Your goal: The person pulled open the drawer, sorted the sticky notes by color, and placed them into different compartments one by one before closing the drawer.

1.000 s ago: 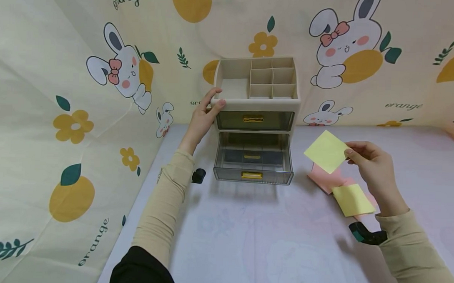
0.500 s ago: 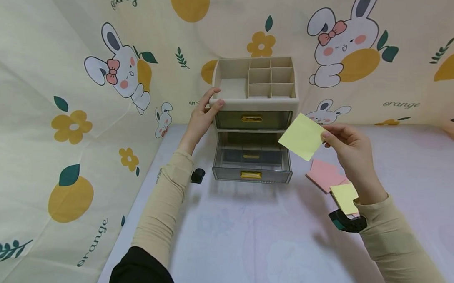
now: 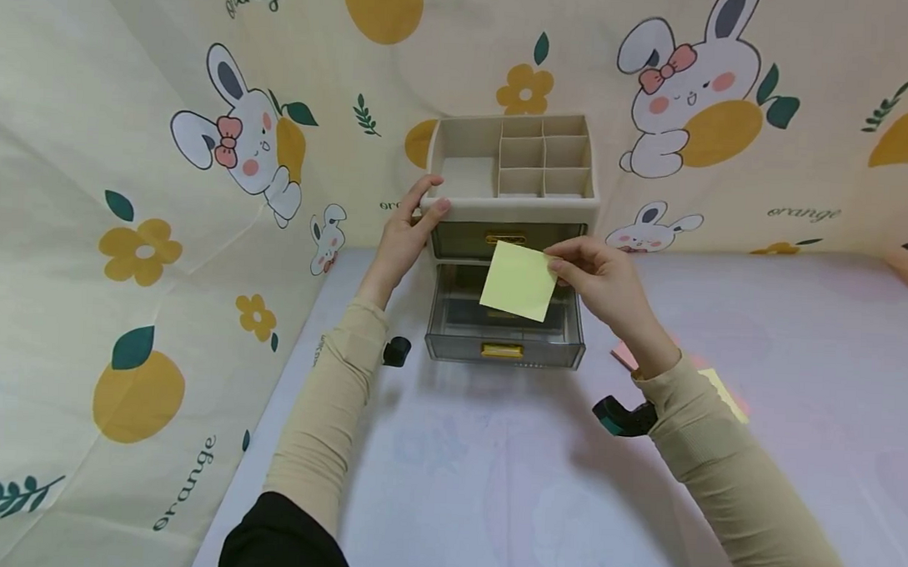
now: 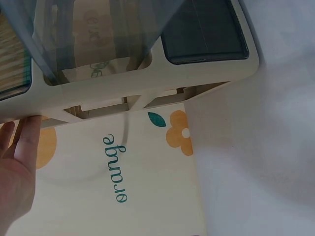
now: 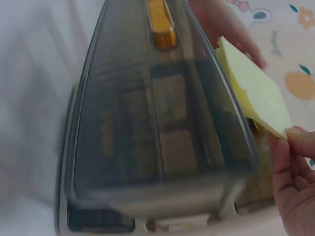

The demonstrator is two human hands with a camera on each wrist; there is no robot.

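Note:
A white desk organizer (image 3: 517,209) with smoky clear drawers stands at the back; its lower drawer (image 3: 452,350) is pulled out. My left hand (image 3: 398,248) rests on the organizer's upper left front corner, thumb on the front and the fingers at the side and rim. In the left wrist view, fingers (image 4: 28,140) lie straight along the casing. Between thumb and forefinger my right hand (image 3: 611,289) pinches a thin pad of yellow sticky notes (image 3: 520,282) by its right edge. The pad hangs above the open drawer, as the right wrist view (image 5: 258,91) also shows.
Partly behind the right forearm lie pink sticky notes (image 3: 624,356) and another yellow sticky note pad (image 3: 723,395) on the pale tabletop (image 3: 477,484). Divided compartments (image 3: 521,181) top the organizer. A rabbit-and-orange printed cloth (image 3: 447,50) backs the table.
My right hand has carried the yellow sticky notes leftward, from over the notes on the right to above the open lower drawer. The left hand has stayed at the organizer's corner.

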